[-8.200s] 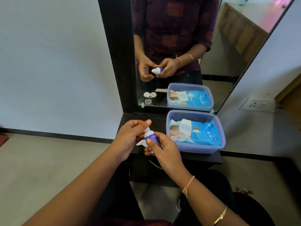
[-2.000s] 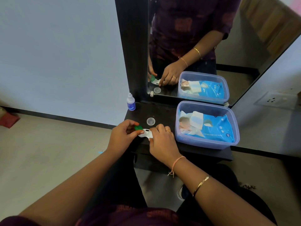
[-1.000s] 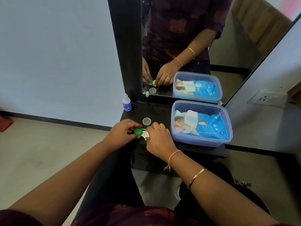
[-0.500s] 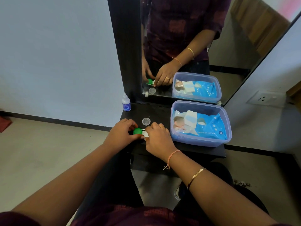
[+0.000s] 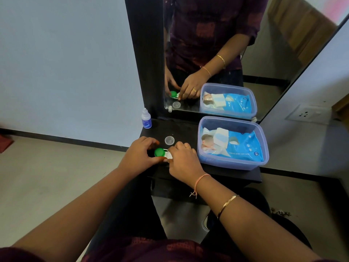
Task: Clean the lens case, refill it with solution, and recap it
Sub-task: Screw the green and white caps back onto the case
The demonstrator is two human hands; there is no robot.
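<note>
We are in a home, at a dressing corner of a plain room. A narrow black dressing shelf (image 5: 234,173) stands against a pale painted wall (image 5: 66,63), with a tall black-framed mirror (image 5: 255,44) rising from its back edge. On the shelf's right half we see a clear plastic tub (image 5: 234,163) holding a pack of baby wet wipes (image 5: 243,148). A wall socket (image 5: 307,115) sits on the right, dark skirting (image 5: 66,139) edges the tiled floor (image 5: 47,176), and the mirror reflects wooden furniture (image 5: 300,29).
</note>
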